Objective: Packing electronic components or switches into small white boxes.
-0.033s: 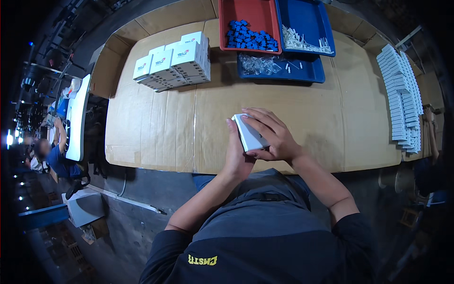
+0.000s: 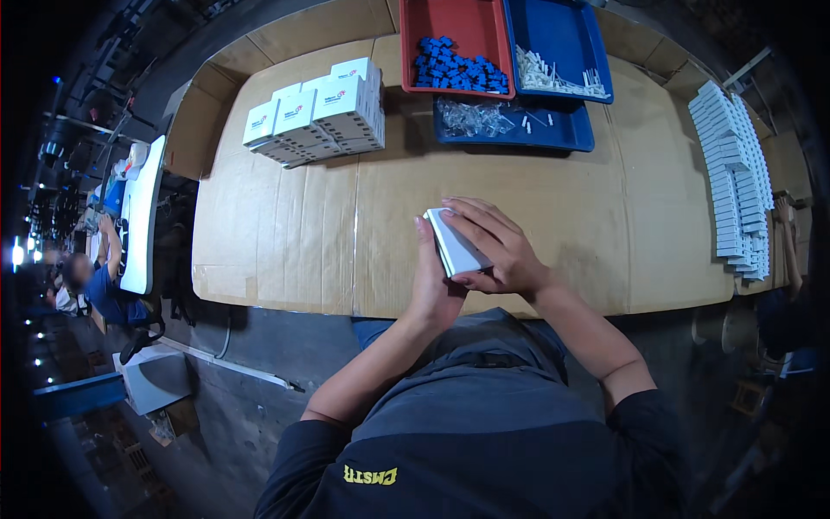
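I hold a small white box [image 2: 456, 246] in both hands, just above the near edge of the cardboard-covered table [image 2: 285, 233]. My left hand [image 2: 430, 281] presses against the box's left side with the fingers upright. My right hand [image 2: 501, 251] wraps over its top and right side. The box is tilted, with one narrow face showing between my hands.
A group of finished white boxes [image 2: 320, 117] stands at the back left. At the back are a red tray [image 2: 454, 22] of blue parts, a blue tray [image 2: 562, 35] of white parts and a blue tray [image 2: 562, 134] of clear parts. Flat white cartons [image 2: 735, 173] line the right edge. Another person [image 2: 95, 277] sits far left.
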Tool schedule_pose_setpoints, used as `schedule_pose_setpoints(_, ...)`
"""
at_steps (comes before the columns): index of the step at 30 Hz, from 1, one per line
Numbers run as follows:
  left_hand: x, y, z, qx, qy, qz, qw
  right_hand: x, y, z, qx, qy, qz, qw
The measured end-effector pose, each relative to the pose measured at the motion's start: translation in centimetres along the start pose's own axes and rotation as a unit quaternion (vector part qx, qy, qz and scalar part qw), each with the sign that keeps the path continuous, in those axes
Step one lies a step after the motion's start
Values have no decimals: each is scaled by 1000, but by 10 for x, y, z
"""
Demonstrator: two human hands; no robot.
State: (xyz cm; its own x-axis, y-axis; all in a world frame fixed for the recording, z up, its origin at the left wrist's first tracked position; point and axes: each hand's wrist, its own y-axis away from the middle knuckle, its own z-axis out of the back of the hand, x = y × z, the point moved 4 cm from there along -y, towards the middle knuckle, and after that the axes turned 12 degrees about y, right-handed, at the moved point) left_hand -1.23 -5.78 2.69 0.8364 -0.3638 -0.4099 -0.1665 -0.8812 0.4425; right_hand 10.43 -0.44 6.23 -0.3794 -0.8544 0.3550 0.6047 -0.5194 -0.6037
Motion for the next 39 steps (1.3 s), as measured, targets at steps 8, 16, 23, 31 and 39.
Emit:
schedule_pose_setpoints(8, -1, -6, 11, -28, 9, -16, 999, -5, 7, -18, -15, -82, -48, 995)
schedule_pose_setpoints(16, -8, -17, 16, 4, 194, 112, 974, -37, 23, -34, -46, -457, -378, 804)
schedule_pose_setpoints(23, -15, -19, 18, 8, 152, 51, 987, -51, 39, -28, -38, -386, -420, 820)
schedule_pose_setpoints(31, -32, -4, -2, 132, -438, -396, 796, 10, 9, -4, -8, -482, -464, 744)
schedule_pose_setpoints(39, -37, -4, 8, 74, -397, -497, 768, 31, 7, -40, -73, -483, -407, 772)
